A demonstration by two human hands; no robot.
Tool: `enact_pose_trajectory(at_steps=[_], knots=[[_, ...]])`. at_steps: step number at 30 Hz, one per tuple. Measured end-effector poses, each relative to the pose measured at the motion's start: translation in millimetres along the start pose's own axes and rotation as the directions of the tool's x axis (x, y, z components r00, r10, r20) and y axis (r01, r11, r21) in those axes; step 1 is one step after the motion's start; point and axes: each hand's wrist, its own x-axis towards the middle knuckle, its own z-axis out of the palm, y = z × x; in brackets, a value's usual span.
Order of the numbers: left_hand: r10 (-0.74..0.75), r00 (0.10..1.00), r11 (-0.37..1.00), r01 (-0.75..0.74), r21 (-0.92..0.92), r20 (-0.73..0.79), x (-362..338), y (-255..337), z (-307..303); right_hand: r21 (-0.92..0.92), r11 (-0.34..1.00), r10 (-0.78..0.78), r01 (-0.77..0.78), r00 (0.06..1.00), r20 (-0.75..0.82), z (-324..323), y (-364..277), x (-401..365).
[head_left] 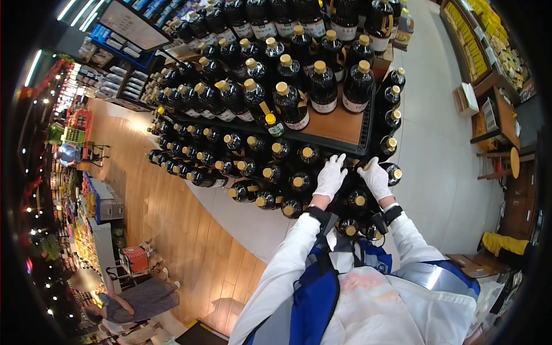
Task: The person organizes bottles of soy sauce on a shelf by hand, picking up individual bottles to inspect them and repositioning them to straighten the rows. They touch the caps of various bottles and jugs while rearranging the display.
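My left hand (330, 178), in a white glove, rests among dark bottles at the front corner of the display, its fingers stretched forward and slightly apart. To its right, my gloved right hand (375, 180) has its fingers bent around the gold-coloured top of a dark bottle (367, 167); most of that bottle is hidden. A gold-capped bottle (298, 182) stands left of my left hand. Below and between my wrists is another dark bottle (359, 199). Just outside my right hand a bottle (393, 173) stands at the row's end.
A raised brown platform (345, 127) with a black edge carries several rows of gold-capped bottles. A small green bottle with a yellow cap (274, 125) is at its edge. A sign (133, 24) stands far left. A person (141, 300) with a cart is at lower left. A wooden stool (507, 163) stands right.
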Motion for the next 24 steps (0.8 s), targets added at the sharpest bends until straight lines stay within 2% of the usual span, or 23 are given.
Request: enact_pose_trajectory(at_steps=[1, 2, 3, 5, 6, 7, 8, 9, 10, 13, 14, 16, 19, 20, 24], knots=[[-0.033, 0.999, 0.997, 0.032, -0.064, -0.009, -10, 6, -11, 0.030, 0.999, -0.029, 0.028, 0.999, 0.016, -14, -3, -4], [-0.055, 0.998, 0.993, 0.054, -0.107, -0.013, -21, 10, -22, 0.048, 0.998, 0.025, -0.029, 0.996, 0.080, -27, -6, -9], [-0.084, 0.993, 0.990, 0.074, -0.117, -0.082, -36, 17, -34, 0.057, 0.998, 0.032, -0.037, 0.995, 0.094, -48, -15, -17], [-0.102, 0.983, 0.980, 0.074, -0.182, -0.151, -77, 20, -57, 0.123, 0.992, -0.021, 0.019, 1.000, 0.018, -68, -22, -35], [-0.146, 0.983, 0.972, 0.122, -0.200, -0.109, -100, 16, -68, 0.203, 0.976, -0.073, 0.077, 0.997, -0.025, -72, -22, -46], [-0.188, 0.980, 0.961, 0.170, -0.216, -0.065, -123, 10, -78, 0.258, 0.946, -0.180, 0.198, 0.980, -0.090, -81, -25, -58], [-0.209, 0.969, 0.959, 0.176, -0.221, -0.134, -149, 1, -83, 0.279, 0.939, -0.192, 0.200, 0.980, -0.054, -83, -27, -69], [-0.268, 0.958, 0.950, 0.244, -0.195, -0.106, -177, -17, -83, 0.298, 0.933, -0.203, 0.201, 0.979, -0.024, -86, -30, -78], [-0.401, 0.911, 0.891, 0.363, -0.271, -0.095, -201, -26, -91, 0.330, 0.925, -0.205, 0.190, 0.979, 0.012, -93, -39, -91], [-0.527, 0.830, 0.813, 0.430, -0.393, -0.183, -276, -90, -82, 0.297, 0.884, -0.379, 0.361, 0.925, 0.003, -82, -49, -124], [-0.542, 0.814, 0.799, 0.420, -0.431, -0.211, -296, -112, -80, 0.266, 0.894, -0.384, 0.360, 0.922, 0.042, -87, -61, -137], [-0.657, 0.736, 0.686, 0.497, -0.532, -0.161, -331, -146, -78, 0.230, 0.888, -0.427, 0.399, 0.900, 0.088, -75, -76, -158], [-0.726, 0.685, 0.575, 0.549, -0.607, -0.068, -358, -177, -95, 0.179, 0.871, -0.483, 0.458, 0.865, 0.134, -53, -109, -188], [-0.707, 0.702, 0.593, 0.522, -0.613, -0.086, -363, -189, -104, 0.168, 0.882, -0.466, 0.441, 0.867, 0.174, -47, -123, -199], [-0.668, 0.730, 0.625, 0.447, -0.640, -0.142, -393, -222, -150, 0.163, 0.798, -0.599, 0.581, 0.795, 0.098, -10, -173, -225]])
